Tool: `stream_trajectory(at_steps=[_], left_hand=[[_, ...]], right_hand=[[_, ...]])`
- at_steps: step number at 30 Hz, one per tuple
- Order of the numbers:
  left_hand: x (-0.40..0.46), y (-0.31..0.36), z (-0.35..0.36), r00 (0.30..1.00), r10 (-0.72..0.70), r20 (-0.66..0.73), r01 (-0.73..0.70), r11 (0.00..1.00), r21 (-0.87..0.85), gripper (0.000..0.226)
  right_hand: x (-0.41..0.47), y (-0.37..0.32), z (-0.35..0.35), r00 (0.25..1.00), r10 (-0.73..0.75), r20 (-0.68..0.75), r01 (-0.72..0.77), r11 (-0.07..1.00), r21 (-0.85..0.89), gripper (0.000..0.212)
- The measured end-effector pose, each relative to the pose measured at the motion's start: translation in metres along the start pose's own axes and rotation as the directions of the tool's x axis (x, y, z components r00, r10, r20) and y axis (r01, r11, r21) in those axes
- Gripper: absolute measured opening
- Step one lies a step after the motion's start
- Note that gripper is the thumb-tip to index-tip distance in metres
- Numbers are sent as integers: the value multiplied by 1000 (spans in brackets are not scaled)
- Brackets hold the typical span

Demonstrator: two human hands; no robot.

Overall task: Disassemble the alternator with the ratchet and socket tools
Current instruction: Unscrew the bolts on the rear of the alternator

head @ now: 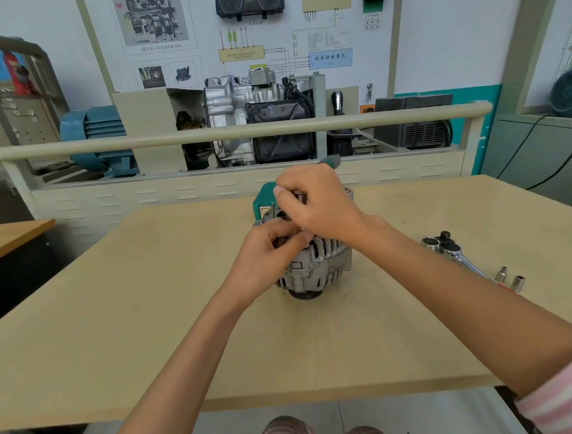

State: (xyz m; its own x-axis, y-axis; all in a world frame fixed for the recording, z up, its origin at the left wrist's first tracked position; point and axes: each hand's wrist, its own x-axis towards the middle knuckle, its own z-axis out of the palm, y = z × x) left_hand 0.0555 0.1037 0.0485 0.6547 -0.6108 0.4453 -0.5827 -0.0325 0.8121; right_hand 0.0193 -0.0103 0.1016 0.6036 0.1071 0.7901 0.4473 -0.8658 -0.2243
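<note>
A grey finned alternator stands pulley-down in the middle of the wooden table. My left hand grips its upper left side, with the fingertips pinched at the top. My right hand is closed over the top of the alternator around a green-handled tool; the handle end sticks out behind my knuckles. The tool's tip and the alternator's top face are hidden by my hands. A chrome ratchet with a socket beside its head lies on the table to the right, apart from both hands.
Two small loose sockets stand near the ratchet's handle. A green box sits just behind the alternator. A beige rail and a training rig with a gearbox line the table's far edge.
</note>
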Motion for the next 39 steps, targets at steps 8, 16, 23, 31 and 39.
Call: stream_trajectory(at_steps=[8, 16, 23, 31, 39], left_hand=[[0, -3, 8, 991, -36, -129, 31, 999, -40, 17], [0, -3, 6, 995, -54, -82, 52, 998, -32, 24], [1, -2, 0, 995, -53, -79, 48, 997, -63, 18], [3, -4, 9, 986, -17, -167, 16, 1000, -7, 15], [4, -9, -7, 999, -32, 16, 33, 999, -35, 27]], right_hand=[[3, -12, 11, 991, 135, -16, -118, 795, -596, 39], [2, -11, 5, 996, 88, -1, -77, 862, -501, 36], [4, -3, 4, 998, 50, 24, -48, 997, -56, 37], [5, -12, 13, 969, 237, -73, -214, 652, -727, 41], [0, -2, 2, 995, 98, -2, -94, 952, -291, 33]])
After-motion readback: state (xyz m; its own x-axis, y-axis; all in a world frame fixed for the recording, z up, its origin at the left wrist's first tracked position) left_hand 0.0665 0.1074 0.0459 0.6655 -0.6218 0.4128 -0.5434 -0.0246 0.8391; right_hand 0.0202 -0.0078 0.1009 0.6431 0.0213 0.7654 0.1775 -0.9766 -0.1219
